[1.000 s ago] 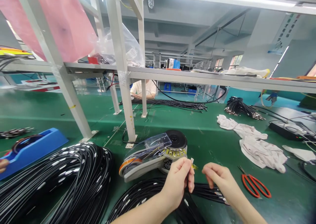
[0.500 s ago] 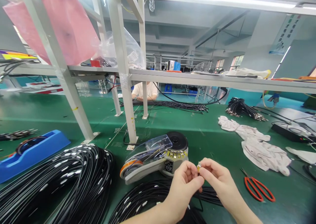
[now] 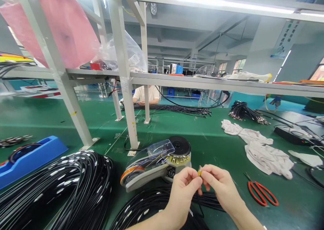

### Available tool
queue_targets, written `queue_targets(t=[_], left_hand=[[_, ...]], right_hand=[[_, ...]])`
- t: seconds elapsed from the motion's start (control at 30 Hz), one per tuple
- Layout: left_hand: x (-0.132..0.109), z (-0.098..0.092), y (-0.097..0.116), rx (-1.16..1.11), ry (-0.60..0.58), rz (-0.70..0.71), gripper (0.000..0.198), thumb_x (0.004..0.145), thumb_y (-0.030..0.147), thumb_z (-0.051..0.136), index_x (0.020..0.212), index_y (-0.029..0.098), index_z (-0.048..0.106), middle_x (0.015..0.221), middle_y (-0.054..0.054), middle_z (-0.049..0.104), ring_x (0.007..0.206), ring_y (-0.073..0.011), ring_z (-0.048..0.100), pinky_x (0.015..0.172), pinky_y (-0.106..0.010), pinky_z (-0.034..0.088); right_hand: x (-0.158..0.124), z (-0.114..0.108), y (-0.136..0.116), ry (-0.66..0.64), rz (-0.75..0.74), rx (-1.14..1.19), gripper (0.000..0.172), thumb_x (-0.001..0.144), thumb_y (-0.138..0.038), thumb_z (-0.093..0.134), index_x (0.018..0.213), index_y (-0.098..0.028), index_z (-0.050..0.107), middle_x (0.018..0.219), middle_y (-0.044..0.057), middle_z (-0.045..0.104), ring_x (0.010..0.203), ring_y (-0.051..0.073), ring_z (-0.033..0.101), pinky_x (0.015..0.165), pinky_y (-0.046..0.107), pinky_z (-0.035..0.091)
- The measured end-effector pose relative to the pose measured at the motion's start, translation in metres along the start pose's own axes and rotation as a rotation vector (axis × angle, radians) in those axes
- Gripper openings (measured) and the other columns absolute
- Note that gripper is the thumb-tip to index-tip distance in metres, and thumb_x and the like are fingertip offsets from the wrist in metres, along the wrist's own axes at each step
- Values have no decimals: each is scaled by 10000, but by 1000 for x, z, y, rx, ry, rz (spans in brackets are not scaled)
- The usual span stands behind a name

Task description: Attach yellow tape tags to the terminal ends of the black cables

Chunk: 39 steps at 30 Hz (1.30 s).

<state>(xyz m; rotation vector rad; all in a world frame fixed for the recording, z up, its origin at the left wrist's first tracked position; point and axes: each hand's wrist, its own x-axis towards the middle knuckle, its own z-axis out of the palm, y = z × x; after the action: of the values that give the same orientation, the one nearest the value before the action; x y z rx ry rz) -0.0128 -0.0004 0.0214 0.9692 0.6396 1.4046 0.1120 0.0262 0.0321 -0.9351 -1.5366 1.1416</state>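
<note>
My left hand (image 3: 184, 189) is closed in a pinch on the end of a black cable (image 3: 199, 204), which hangs down below the fingers. Thumb and forefinger of my right hand (image 3: 222, 186) press a small piece of yellow tape (image 3: 199, 172) at that same end, where a bit of shiny metal shows at the tip. The fingertips of both hands meet and hide most of the cable end. Just behind them stands a round tape dispenser (image 3: 179, 146) with short yellow strips around its rim. A coil of black cables (image 3: 141, 206) lies beneath my hands.
Red-handled scissors (image 3: 263, 193) lie at the right, near white gloves (image 3: 268, 159). A larger black cable coil (image 3: 83, 182) and a blue tape holder (image 3: 43, 155) occupy the left. Shelf posts (image 3: 125, 88) rise from the green bench. Across it, a person (image 3: 149, 95) sits by more cables.
Both hands stay together at the cable end, with the right fingertips shifted slightly on the yellow tape. The whole view has moved a little, so things sit slightly further left.
</note>
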Motion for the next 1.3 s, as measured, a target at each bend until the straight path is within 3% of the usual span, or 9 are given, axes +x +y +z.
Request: queue_targets(t=[0.33,0.53,0.67,0.73,0.9,1.0,1.1,1.2,1.3], left_hand=[[1,-1,-6,39,7,42,114,757,207,570,679,128,550,596,5,551,539,-91,473,552,-232,375],[3,-4,-4,42,-109,28,150,756,233,576,669,112,593,598,-22,574,512,-96,477,526,-237,377],[3,-6,-5,-39,-261,-86,205,720,276,606,613,101,594,484,-10,525,418,-91,462,469,-227,332],[3,-5,-6,-81,-335,-154,230,702,292,610,588,93,592,449,-18,516,374,-87,434,433,-223,296],[5,-5,-7,-154,-364,-230,251,696,305,604,565,94,569,430,-27,512,359,-85,421,421,-219,265],[8,-7,-8,-174,-348,-245,250,704,326,602,613,95,569,455,-27,527,377,-90,446,434,-214,273],[8,-7,-7,-165,-355,-255,259,703,332,597,601,97,562,461,-25,526,375,-89,445,434,-213,281],[4,-3,-6,-72,-383,-206,247,722,313,572,591,104,582,475,-20,530,403,-93,458,474,-226,339],[-4,0,-22,241,-607,-21,229,781,329,525,748,144,656,697,-65,639,691,-174,579,692,-303,417]], right_hand=[[2,8,9,-47,107,457,186,688,-273,708,603,-153,595,518,-50,450,435,67,382,410,194,376],[1,9,9,-175,152,703,144,696,-226,698,632,-171,581,504,-62,436,421,80,466,404,205,455],[2,0,12,-365,167,698,197,653,-257,723,826,-199,649,707,-30,484,405,79,518,358,221,462],[2,-3,11,-433,158,666,221,620,-271,746,814,-188,678,797,-3,483,490,93,553,422,229,474],[3,-4,0,-327,13,554,129,611,-255,768,608,-182,661,764,7,472,813,163,492,739,288,426],[3,-6,-5,-254,-51,420,109,647,-239,749,614,-189,658,778,15,474,886,181,462,797,307,390],[4,-13,-5,-305,-48,363,68,691,-226,714,646,-194,675,810,26,501,869,187,486,775,327,398],[7,-24,-2,-444,-13,385,75,701,-251,700,680,-180,708,792,41,533,818,197,525,714,334,415],[15,-36,3,-482,53,438,147,717,-297,676,708,-154,710,699,38,562,681,174,555,624,310,420]])
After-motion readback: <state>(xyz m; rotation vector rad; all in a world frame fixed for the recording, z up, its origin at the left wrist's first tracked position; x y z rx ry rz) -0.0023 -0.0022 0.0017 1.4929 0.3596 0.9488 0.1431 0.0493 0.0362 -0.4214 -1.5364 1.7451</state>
